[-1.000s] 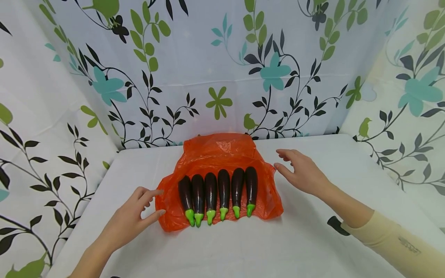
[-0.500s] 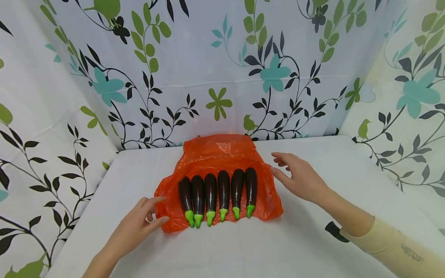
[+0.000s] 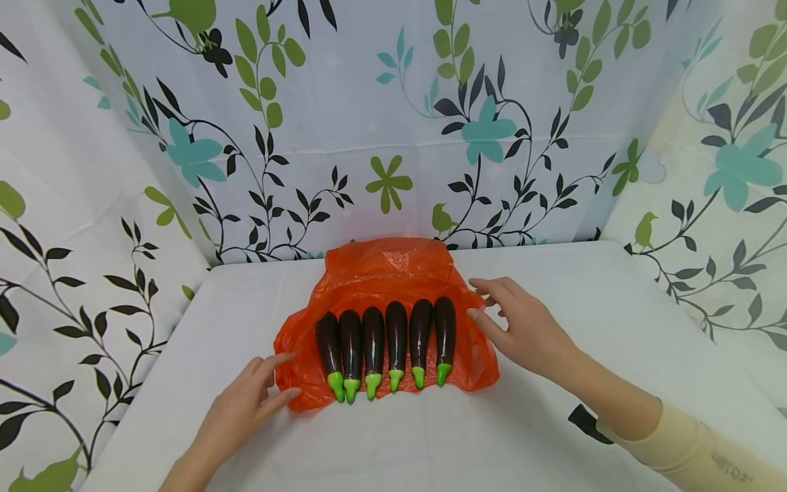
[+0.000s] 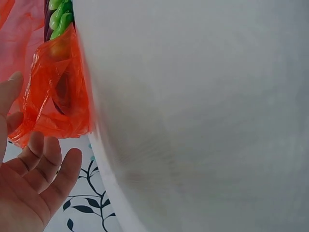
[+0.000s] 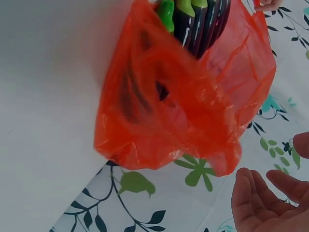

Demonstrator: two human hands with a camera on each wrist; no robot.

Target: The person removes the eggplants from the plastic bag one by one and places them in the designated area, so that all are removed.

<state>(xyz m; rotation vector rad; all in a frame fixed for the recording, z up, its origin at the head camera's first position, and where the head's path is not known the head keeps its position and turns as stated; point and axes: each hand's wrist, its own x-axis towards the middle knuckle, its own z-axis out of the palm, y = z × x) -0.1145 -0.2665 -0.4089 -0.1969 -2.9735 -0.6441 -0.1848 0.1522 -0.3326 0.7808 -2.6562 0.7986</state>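
Observation:
Several dark purple eggplants (image 3: 397,336) lie side by side in a row, their green stems toward the person. Beneath them spreads a thin orange-red plastic bag (image 3: 393,263), crumpled at its sides. My left hand (image 3: 246,400) is at the bag's left side, index finger and thumb spread apart at its edge. On the other side my right hand (image 3: 522,328) reaches in, its fingertips overlapping the bag's right edge in the head view. In the left wrist view the fingers (image 4: 63,179) are loosely bent, holding nothing. The right wrist view likewise has the right hand (image 5: 270,203) with nothing in it.
A white cloth covers the table (image 3: 381,451). Patterned curtains (image 3: 393,123) with leaves, flowers and birds stand behind it and on both sides. A dark strap (image 3: 588,424) shows beside the right forearm.
My right hand has moved left and slightly toward the person, up to the bag's right edge. My left hand has shifted right and slightly nearer the person. The eggplants stay put.

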